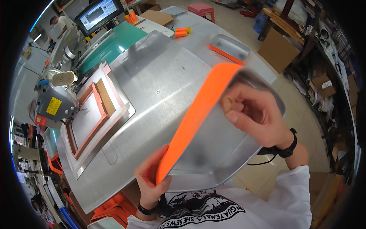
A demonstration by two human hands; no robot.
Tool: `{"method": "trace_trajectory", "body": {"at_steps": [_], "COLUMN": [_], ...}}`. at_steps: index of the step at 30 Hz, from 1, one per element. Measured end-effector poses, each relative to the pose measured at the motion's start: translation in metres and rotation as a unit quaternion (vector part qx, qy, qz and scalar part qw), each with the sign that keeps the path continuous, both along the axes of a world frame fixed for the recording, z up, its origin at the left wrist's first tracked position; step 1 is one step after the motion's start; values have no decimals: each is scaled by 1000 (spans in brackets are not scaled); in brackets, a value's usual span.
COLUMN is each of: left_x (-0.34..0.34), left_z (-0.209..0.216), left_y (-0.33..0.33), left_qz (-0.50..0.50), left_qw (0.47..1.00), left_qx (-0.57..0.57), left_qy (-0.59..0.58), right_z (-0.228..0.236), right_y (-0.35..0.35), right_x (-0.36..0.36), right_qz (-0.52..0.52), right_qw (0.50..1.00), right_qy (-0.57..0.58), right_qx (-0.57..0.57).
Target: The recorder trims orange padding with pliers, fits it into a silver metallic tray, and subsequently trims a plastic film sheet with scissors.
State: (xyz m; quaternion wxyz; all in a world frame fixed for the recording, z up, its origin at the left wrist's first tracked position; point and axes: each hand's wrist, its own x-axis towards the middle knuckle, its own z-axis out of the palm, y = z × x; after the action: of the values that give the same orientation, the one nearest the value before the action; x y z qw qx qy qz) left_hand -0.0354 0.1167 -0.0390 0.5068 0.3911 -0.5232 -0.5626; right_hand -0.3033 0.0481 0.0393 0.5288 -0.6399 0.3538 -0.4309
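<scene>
Shallow grey orange-walled tray is up at the near-right edge of the silver metal table, already shaped; what's left, can't tell. Your left hand clamps its near-left end; right hand half-curled inside, hold unclear.

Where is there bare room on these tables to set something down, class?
The metal tabletop is mostly bare between the white-edged frame and the held tray. The grey table has a smaller gap between the orange spools and the second tray. Crowded: the left side, around the machine head and frame.
</scene>
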Motion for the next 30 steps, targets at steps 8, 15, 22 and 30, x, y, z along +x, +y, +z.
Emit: {"method": "trace_trajectory", "body": {"at_steps": [8,15,22,30], "left_x": [-6,2,19,24], "left_z": [11,38,53,48], "left_y": [-6,-7,-1,-18], "left_qz": [-98,-58,-113,-154], "left_qw": [992,972,923,850], "left_qx": [17,-116,-109,-55], "left_qy": [-77,-198,-351,-500], "right_z": [-24,-1,-79,-95], "right_y": [26,38,34,4], "right_x": [-3,-14,35,82], "right_qz": [49,15,-221,-215], "right_qw": [996,947,933,936], "right_qy": [17,291,102,-271], "right_qx": [70,-133,-264,-71]}}
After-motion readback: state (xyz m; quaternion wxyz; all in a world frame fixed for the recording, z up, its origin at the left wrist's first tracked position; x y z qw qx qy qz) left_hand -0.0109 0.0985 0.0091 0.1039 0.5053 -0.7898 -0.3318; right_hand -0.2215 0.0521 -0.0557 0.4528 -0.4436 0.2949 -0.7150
